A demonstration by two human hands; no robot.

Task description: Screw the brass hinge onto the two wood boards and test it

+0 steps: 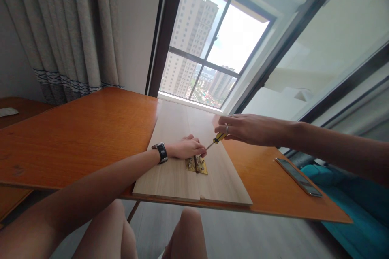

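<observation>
A screwdriver (216, 139) with a yellow and black handle slants down to the left, and my right hand (232, 128) is closed around the handle. Its shaft reaches the fingertips of my left hand (189, 148), which rests on the boards with thumb and fingers drawn together. Whatever the left fingers pinch is too small to name. Just below them lies a brass hinge (201, 166) with small screws on it, its far end covered by my hand. The hinge spans the seam between two pale wooden boards, the left board (168, 180) and the right board (223, 182).
The boards lie on an orange-brown wooden table (112, 129), their near ends by its front edge. A phone (298, 176) lies at the right of the table. Behind stands a window (209, 60), with a curtain (69, 28) at left and a teal seat (349, 206) at right.
</observation>
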